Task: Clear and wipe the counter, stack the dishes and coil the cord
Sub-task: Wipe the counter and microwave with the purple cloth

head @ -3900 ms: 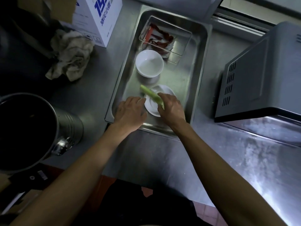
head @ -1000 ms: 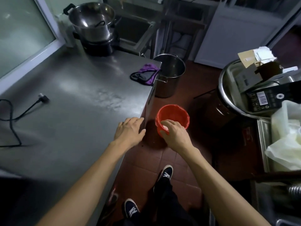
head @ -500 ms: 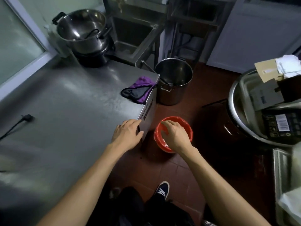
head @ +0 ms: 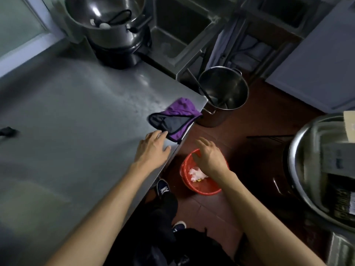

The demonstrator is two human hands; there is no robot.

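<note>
Dim light. My worktop (head: 76, 131) is stainless steel; floor (head: 259, 127) is dark red tile; frosted window (head: 17, 22) at upper left.

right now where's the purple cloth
In the head view the purple cloth lies at the counter's right corner, just beyond the left hand and beside the steel pot on the floor.

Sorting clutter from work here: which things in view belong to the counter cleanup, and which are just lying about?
Job: counter; purple cloth; cord plug; red bin; left hand; right hand.
Lying about: floor pot; big basin; cooker pot.
</note>
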